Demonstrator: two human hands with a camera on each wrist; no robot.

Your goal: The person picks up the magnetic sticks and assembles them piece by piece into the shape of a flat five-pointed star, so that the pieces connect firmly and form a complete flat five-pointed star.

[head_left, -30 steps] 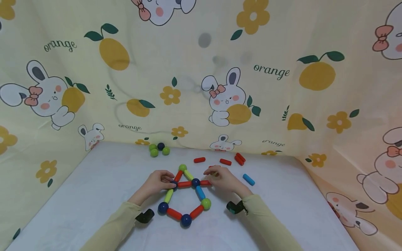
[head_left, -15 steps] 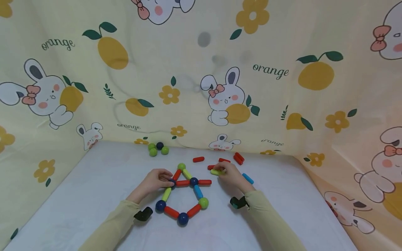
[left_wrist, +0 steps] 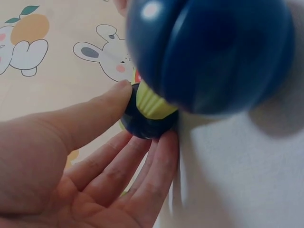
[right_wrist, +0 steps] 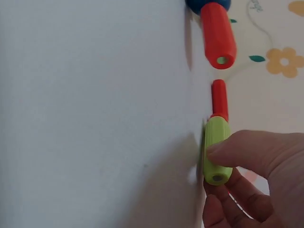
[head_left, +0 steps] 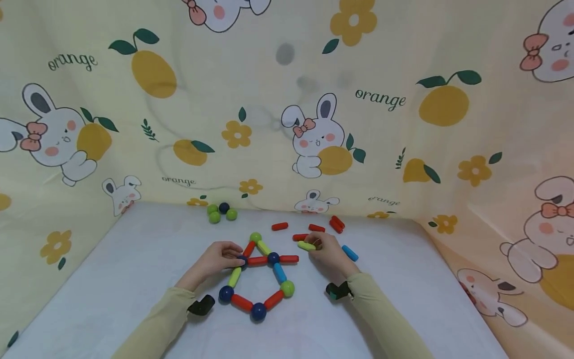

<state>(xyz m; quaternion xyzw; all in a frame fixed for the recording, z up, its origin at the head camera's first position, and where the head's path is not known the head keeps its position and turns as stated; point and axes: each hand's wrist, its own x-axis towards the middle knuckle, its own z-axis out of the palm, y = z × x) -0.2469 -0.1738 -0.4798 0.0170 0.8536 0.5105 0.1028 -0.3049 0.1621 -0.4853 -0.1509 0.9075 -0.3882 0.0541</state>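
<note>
A frame of magnetic rods and balls lies on the table: a five-sided ring topped by a triangle with a light green ball (head_left: 255, 237) at its peak. My left hand (head_left: 220, 257) grips the navy ball (left_wrist: 148, 127) at the ring's upper left corner, thumb on one side and fingers on the other. Out from the opposite navy ball (head_left: 273, 258) a red rod (head_left: 289, 259) points right, its far end free. Right of that, my right hand (head_left: 326, 250) pinches a yellow-green rod (right_wrist: 217, 142) between thumb and fingers, close to the tabletop.
Just behind the yellow-green rod lies a red rod (head_left: 300, 237). Other loose red rods (head_left: 316, 228) are scattered farther back, and a blue rod (head_left: 350, 253) lies beside my right hand. Light green balls (head_left: 231, 214) and a navy ball (head_left: 224, 208) cluster at the table's back left.
My right hand has left the outward-pointing red rod, moved right and slightly back, and taken hold of the yellow-green rod. My left hand stays on its navy ball.
</note>
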